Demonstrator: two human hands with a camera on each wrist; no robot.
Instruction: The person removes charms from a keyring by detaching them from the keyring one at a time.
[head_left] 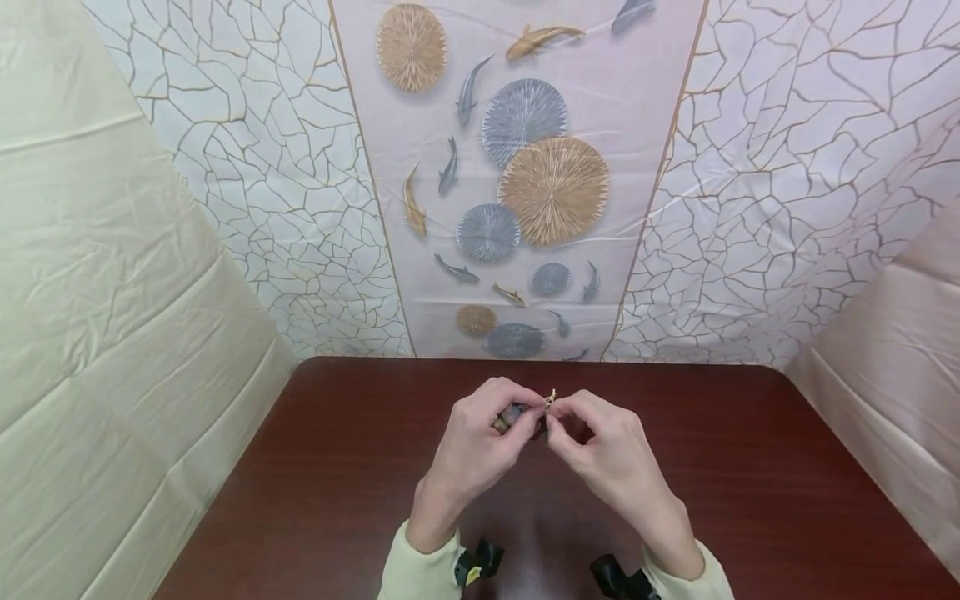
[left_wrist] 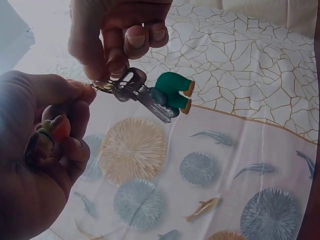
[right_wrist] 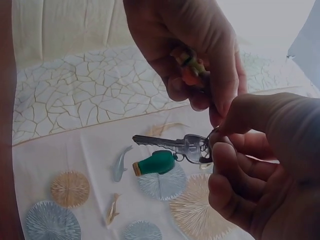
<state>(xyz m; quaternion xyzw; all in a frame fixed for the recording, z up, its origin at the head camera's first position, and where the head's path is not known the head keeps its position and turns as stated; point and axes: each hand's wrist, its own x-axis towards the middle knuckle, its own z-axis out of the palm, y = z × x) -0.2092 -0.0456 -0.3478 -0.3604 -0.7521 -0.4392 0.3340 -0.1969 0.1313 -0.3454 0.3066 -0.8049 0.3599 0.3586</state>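
Both hands meet over the dark table, fingertips close together at a small gold clasp (head_left: 551, 402). My left hand (head_left: 480, 442) curls its fingers round a small orange and green figure charm (left_wrist: 59, 129), while its thumb and forefinger pinch by the metal ring (left_wrist: 102, 86). From the other side, my right hand (head_left: 611, 446) pinches the key ring between thumb and forefinger. A silver key (right_wrist: 162, 143) and a green charm (right_wrist: 157, 163) with a tan end hang from the ring, free of both hands. Fingertips partly hide the ring.
The brown table (head_left: 337, 483) lies beneath the hands. Behind it hangs a patterned cloth (head_left: 517, 275) with fish and round motifs, and cream cloth (head_left: 150, 333) rises at the left side. Black wrist cameras (head_left: 480, 562) sit at the sleeves.
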